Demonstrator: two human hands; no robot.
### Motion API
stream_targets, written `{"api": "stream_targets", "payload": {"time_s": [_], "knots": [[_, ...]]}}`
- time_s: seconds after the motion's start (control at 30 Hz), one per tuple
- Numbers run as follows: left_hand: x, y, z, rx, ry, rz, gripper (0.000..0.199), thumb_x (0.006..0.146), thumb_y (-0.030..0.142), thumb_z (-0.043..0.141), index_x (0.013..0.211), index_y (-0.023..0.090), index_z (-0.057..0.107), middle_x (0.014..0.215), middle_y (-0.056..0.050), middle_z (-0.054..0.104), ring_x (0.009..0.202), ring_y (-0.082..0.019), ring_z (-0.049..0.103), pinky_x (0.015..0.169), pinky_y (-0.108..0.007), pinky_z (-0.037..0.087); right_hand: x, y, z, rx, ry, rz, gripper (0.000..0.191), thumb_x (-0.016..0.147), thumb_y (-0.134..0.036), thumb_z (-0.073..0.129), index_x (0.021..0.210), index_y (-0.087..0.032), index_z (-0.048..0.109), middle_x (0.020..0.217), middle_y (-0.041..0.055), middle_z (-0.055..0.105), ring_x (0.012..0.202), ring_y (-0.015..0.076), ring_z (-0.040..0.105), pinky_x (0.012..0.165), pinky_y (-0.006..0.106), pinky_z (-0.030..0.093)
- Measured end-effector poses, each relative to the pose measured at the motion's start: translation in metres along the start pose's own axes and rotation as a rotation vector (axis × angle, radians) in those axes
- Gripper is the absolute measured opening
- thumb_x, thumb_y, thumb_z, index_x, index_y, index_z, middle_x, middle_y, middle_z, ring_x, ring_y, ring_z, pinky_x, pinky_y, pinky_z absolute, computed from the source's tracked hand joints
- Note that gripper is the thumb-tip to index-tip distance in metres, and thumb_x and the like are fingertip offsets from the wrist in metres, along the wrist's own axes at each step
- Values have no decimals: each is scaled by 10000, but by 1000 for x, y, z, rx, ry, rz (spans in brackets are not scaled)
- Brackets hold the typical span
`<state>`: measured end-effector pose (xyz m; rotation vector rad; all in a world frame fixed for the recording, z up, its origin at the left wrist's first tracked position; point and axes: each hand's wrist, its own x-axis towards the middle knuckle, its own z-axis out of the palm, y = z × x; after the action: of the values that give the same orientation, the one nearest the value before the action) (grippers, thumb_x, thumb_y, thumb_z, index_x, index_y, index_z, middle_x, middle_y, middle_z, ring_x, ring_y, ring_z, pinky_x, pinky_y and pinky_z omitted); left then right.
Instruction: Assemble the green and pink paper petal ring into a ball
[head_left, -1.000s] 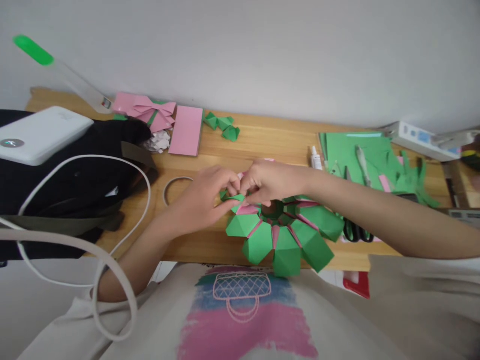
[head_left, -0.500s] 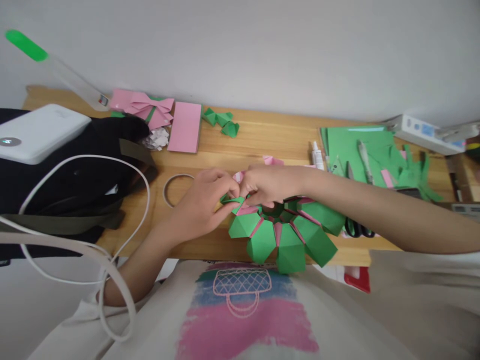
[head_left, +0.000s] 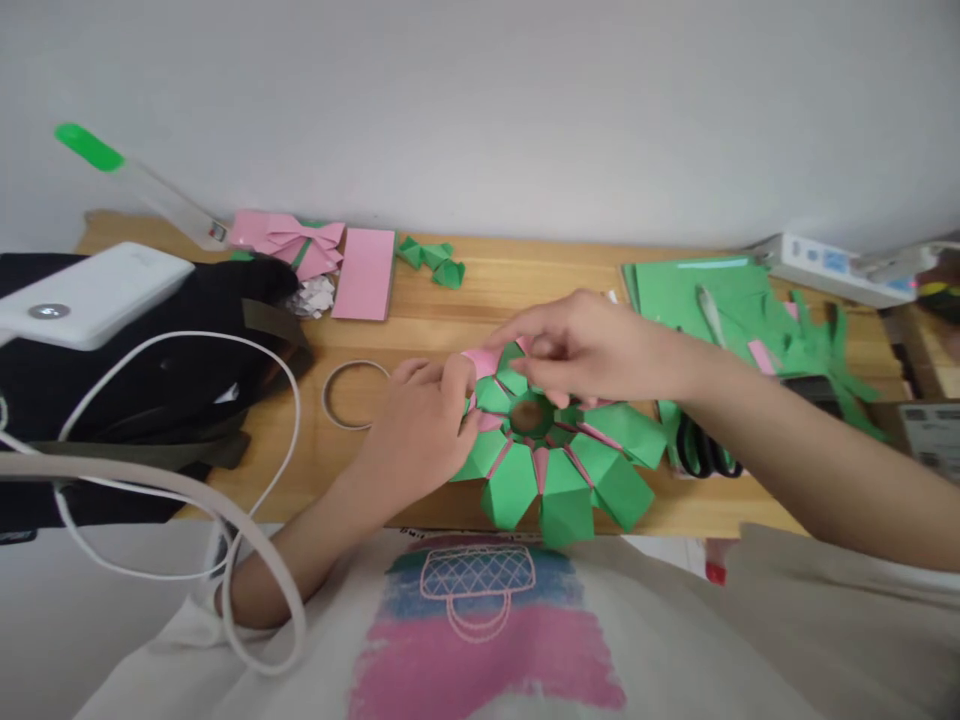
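A ring of folded green and pink paper pieces [head_left: 566, 497] lies on the wooden table near its front edge, with a round hole in its middle. My left hand [head_left: 424, 420] is closed on the ring's left side, thumb and fingers at a green and pink piece. Over the ring's back right part is my right hand [head_left: 585, 345], its fingers curled and touching a green piece at the back. Whether it pinches the paper is hidden by the fingers.
Left of my hands lie a tape ring [head_left: 330, 395], a white cable [head_left: 296, 400] and a white power bank [head_left: 97, 295] on black fabric. Behind are pink sheets [head_left: 365, 274] and small green pieces [head_left: 448, 273]. Green paper [head_left: 675, 285] and black-handled scissors [head_left: 694, 450] lie right.
My right hand has moved right and slightly up, away from my left fingertips, uncovering the ring's hole and back left pieces. The whole view has shifted a little.
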<state>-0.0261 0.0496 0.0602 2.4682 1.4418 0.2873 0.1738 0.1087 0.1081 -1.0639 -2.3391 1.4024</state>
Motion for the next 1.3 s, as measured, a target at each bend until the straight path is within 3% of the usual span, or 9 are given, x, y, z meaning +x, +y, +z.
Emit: {"api": "stream_targets", "payload": {"time_s": [0.17,0.27,0.37,0.57,0.73,0.87,1.0,1.1,1.3], "knots": [[3,0,2,-134,53,-39,187,823,138,542,1002,192,560,821,-11,668,806,-216,633,841,-365,453,-56,5,-10,175,315,59,289,820,-195,546,1078,-157,670,439,-93,549,316,79,450,351,188,358],[4,-1,3,-204,46,-75,291,824,141,527,1092,203,625,900,-26,716,850,-222,649,870,-384,442,-89,13,-3,210,473,136,268,857,-265,580,1086,-159,670,449,-79,554,333,77,452,340,180,367],[6,-1,1,-209,-7,-58,240,836,181,521,974,218,715,887,-32,747,798,-225,659,832,-391,438,-118,22,10,296,607,235,264,853,-301,609,1058,-147,670,458,-57,585,321,74,448,317,171,353],[9,3,-9,-233,-136,-67,393,812,151,467,1072,240,748,706,0,726,615,-186,606,735,-342,438,-157,45,57,508,839,422,369,765,-502,717,900,-160,702,467,-22,600,372,86,496,373,184,416],[-6,5,4,-367,36,-282,426,829,199,435,1142,193,723,763,-23,745,666,-200,656,708,-317,500,-165,62,113,636,1053,569,508,626,-644,775,782,-167,702,531,2,635,460,111,559,455,220,466],[-21,20,18,-502,118,-336,469,912,358,416,1279,156,628,1149,-96,724,979,-253,693,822,-346,542,-156,70,148,728,1042,627,696,698,-774,617,1022,-167,719,900,111,759,767,218,715,690,336,574],[-35,34,13,-567,-121,-42,582,920,465,512,1448,232,435,1441,-65,540,1289,-248,541,1052,-358,453,-141,69,158,803,1059,561,780,747,-799,530,1226,-192,635,1123,127,726,991,258,703,829,389,572],[-43,31,7,-481,-167,-41,576,916,478,526,1435,244,443,1397,-71,578,1253,-279,561,1042,-420,454,-131,66,157,808,1015,536,710,758,-748,582,1205,-199,622,1090,111,733,955,255,710,822,384,574],[-52,4,3,-472,-14,-212,475,899,489,524,1302,242,573,1053,-45,730,991,-248,673,933,-400,504,-112,47,158,833,948,480,565,798,-647,624,1137,-196,595,953,85,756,830,241,723,773,372,570]]}}
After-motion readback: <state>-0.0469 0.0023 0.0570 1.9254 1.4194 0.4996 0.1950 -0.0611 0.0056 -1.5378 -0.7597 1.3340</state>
